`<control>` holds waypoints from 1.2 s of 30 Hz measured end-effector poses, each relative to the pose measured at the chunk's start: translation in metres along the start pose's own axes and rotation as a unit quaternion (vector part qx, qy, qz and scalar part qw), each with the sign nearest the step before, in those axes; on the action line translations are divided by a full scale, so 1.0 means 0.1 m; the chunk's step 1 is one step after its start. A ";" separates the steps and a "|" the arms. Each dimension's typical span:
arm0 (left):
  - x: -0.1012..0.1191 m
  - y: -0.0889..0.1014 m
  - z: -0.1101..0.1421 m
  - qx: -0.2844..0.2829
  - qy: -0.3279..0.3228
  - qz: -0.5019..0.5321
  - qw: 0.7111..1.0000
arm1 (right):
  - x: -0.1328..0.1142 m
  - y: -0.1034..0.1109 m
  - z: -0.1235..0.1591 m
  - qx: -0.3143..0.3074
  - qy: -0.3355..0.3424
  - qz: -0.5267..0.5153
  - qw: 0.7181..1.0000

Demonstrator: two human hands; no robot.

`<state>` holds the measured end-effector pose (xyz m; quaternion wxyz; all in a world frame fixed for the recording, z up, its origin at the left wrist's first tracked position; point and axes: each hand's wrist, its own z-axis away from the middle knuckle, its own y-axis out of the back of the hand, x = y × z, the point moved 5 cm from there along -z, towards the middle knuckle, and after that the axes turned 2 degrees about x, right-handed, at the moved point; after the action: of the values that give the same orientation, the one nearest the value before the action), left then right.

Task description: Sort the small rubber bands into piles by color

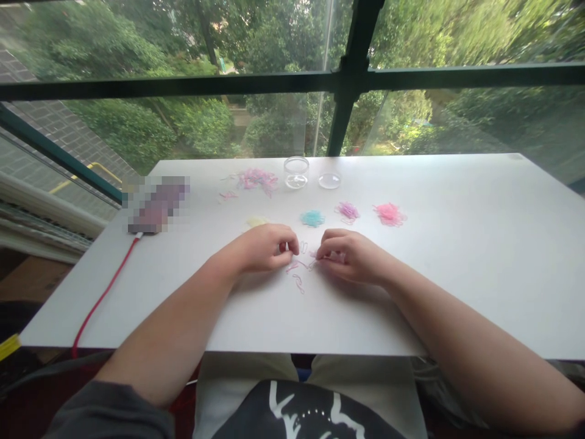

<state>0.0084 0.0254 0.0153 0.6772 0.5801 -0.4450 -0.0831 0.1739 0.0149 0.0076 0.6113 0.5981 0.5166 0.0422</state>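
My left hand (267,247) rests on the white table (457,244), fingers curled in a pinch on a small pale rubber band. Close to its right, my right hand (347,253) is also curled, fingertips pressed on a few loose pink bands (299,271) lying between the two hands. Beyond the hands lie sorted little heaps: a yellow heap (256,222), a teal heap (313,218), a purple heap (348,211) and a pink heap (389,214).
A mixed pile of bands (256,179) lies at the back, beside a clear round container (296,172) and its lid (329,180). A blurred object (158,204) with a red cable (103,292) sits at the left. A window stands behind the table.
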 end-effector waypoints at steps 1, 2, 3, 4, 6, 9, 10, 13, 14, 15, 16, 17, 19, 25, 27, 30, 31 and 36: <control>-0.01 0.00 0.00 0.000 0.000 0.001 1.000 | -0.02 -0.03 0.00 -0.010 0.006 0.006 1.000; -0.01 0.00 0.00 0.000 0.001 0.003 1.000 | -0.03 -0.05 -0.01 -0.015 0.008 0.015 1.000; -0.02 0.00 0.00 0.001 0.002 0.004 1.000 | -0.04 -0.07 -0.01 -0.016 0.009 0.026 1.000; -0.02 0.00 0.00 0.001 0.004 0.005 1.000 | -0.04 -0.08 -0.02 -0.014 0.009 0.034 0.999; -0.03 0.00 -0.01 0.003 0.007 0.007 1.000 | -0.04 -0.10 -0.03 -0.011 0.009 0.044 0.999; -0.02 0.00 -0.01 0.007 0.006 0.010 1.000 | -0.03 -0.12 -0.05 -0.007 0.012 0.053 0.998; -0.02 0.00 -0.01 0.007 0.006 0.010 1.000 | -0.03 -0.12 -0.05 -0.006 0.013 0.057 0.998; -0.03 -0.01 -0.01 0.003 0.005 0.008 1.000 | -0.03 -0.14 -0.05 -0.004 0.019 0.072 0.997; -0.03 -0.01 -0.01 0.003 0.004 0.007 1.000 | -0.02 -0.14 -0.04 -0.002 0.017 0.073 0.997; -0.04 -0.01 -0.01 0.003 0.005 0.006 1.000 | -0.02 -0.13 -0.04 0.001 0.013 0.070 0.997; -0.04 -0.01 -0.01 0.003 0.005 0.005 1.000 | -0.01 -0.12 -0.04 0.006 0.006 0.062 0.998; -0.04 -0.01 -0.01 0.004 0.006 0.005 1.000 | 0.00 -0.11 -0.04 0.013 -0.003 0.050 0.999; -0.04 -0.01 -0.01 0.007 0.006 0.007 1.000 | 0.01 -0.08 -0.04 0.027 -0.022 0.020 0.999; 0.03 -0.02 -0.04 0.044 -0.005 0.041 0.998 | 0.00 -0.02 -0.03 0.058 -0.057 -0.041 0.996; 0.04 -0.03 -0.05 0.058 -0.014 0.048 0.997 | 0.00 -0.02 -0.03 0.058 -0.065 -0.049 0.995; 0.05 -0.05 -0.07 0.082 -0.025 0.060 0.995 | -0.01 -0.03 -0.03 0.058 -0.065 -0.050 0.995; 0.04 -0.06 -0.08 0.089 -0.028 0.064 0.994 | -0.01 -0.03 -0.03 0.058 -0.063 -0.050 0.995; 0.04 -0.05 -0.09 0.105 -0.041 0.070 0.991 | -0.02 -0.02 -0.03 0.052 -0.070 -0.051 0.995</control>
<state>0.0186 0.0277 0.0133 0.5980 0.6112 -0.5183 -0.0126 0.1697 0.0150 0.0078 0.6153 0.6034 0.5039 -0.0585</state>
